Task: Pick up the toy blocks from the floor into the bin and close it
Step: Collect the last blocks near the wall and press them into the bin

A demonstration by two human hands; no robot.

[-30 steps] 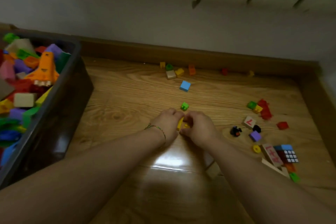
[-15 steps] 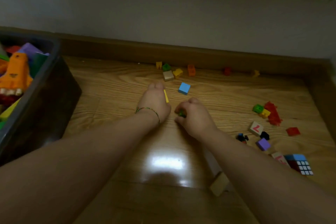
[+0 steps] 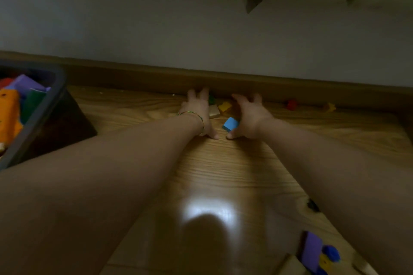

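glossy wood floor (image 3: 223, 174) meets brown baseboard (image 3: 324, 90) under grey wall (image 3: 201, 29). left hand (image 3: 199, 111) and right hand (image 3: 250, 116), fingers spread, flank blue block (image 3: 230, 124) and tan block (image 3: 214, 111) by baseboard. filled bin (image 3: 48, 100) sits left.

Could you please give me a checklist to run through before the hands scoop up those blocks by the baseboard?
1. Left hand and right hand open, fingers spread: ok.
2. Blue block between the hands: ok.
3. Beige block and yellow block between them: ok.
4. Bin open, at the left: ok.
5. All blocks within this scoop: not ok; red block and purple block lie outside.
6. Anything under the palms: cannot tell.
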